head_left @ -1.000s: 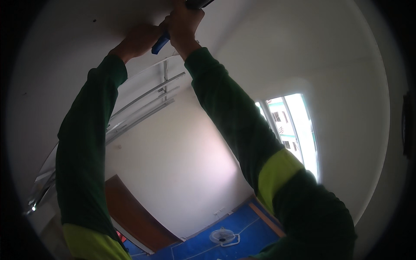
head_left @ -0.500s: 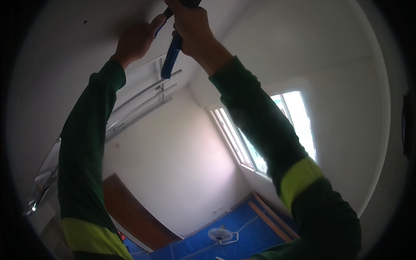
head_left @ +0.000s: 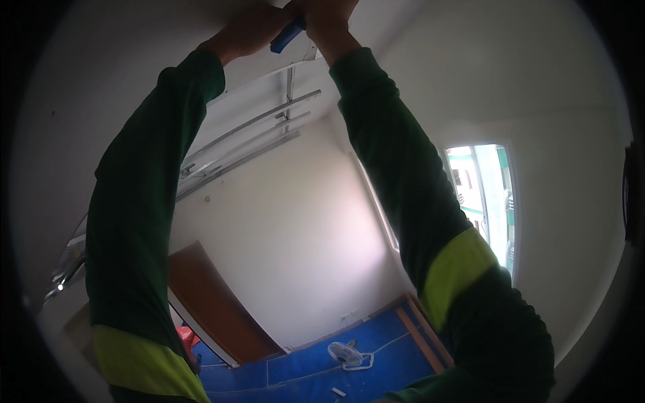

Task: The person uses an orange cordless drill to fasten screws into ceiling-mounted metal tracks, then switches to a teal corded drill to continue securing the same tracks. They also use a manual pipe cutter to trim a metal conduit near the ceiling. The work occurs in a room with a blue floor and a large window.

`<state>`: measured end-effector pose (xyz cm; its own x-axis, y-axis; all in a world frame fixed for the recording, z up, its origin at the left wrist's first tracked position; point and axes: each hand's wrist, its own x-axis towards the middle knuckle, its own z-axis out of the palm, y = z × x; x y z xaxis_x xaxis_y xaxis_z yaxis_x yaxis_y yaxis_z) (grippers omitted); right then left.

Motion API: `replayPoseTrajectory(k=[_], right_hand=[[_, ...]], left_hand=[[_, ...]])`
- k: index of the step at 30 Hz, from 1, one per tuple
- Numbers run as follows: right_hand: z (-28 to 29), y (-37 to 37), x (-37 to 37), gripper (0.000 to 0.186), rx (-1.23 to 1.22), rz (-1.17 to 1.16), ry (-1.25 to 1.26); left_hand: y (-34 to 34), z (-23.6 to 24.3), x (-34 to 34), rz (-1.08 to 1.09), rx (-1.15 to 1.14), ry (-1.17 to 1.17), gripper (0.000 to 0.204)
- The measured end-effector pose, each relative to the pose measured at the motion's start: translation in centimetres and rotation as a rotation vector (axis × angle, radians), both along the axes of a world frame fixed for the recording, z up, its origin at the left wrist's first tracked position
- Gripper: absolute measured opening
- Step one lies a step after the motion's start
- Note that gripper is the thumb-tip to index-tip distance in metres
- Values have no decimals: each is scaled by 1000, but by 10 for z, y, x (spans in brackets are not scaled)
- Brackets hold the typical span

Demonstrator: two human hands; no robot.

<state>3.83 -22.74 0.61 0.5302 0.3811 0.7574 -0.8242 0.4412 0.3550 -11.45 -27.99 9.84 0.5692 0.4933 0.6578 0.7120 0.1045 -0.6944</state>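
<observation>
Both arms, in green sleeves with yellow-green bands, reach overhead to the ceiling. At the top edge my right hand [head_left: 329, 19] is closed around a hand tool with a blue handle [head_left: 287, 37], whose end sticks out between my hands. The rest of this tool is hidden or cut off, so its exact kind does not show. My left hand [head_left: 254, 31] meets the right one at the tool and appears closed on it, its fingertips partly out of the picture. The pale ceiling panel [head_left: 141, 54] lies behind my hands.
Metal ceiling framing [head_left: 259, 121] hangs exposed beyond my hands. A window [head_left: 480, 195] is in the right wall. Below, a brown door [head_left: 211, 302] stands at the left, with a white fan [head_left: 346, 354] and wooden planks [head_left: 422, 339] on the blue floor covering [head_left: 289, 369].
Both hands have moved up in the picture and closer together. The blue handle has swung from hanging steeply to a slant and shows less. The view has shifted slightly.
</observation>
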Motion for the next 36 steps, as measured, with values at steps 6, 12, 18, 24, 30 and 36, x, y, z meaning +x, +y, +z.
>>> replayPoseTrajectory(k=[6,12,18,24,30,36], right_hand=[[-39,-43,26,42,-113,-482,-121],[-44,-8,22,44,-74,-127,-414],[-2,-7,-3,37,-30,-120,-183],[11,-12,0,35,59,3,-89],[15,5,-9,39,6,-86,6],[-2,-1,8,41,-73,-254,-52]], left_hand=[[2,-4,16,-205,205,185,67],[-28,-26,13,-130,130,-170,99],[-7,-19,13,-212,77,-148,102],[-28,-18,24,-204,-18,-146,97],[-33,-47,20,-241,-148,-89,82],[10,1,9,-266,97,423,64]])
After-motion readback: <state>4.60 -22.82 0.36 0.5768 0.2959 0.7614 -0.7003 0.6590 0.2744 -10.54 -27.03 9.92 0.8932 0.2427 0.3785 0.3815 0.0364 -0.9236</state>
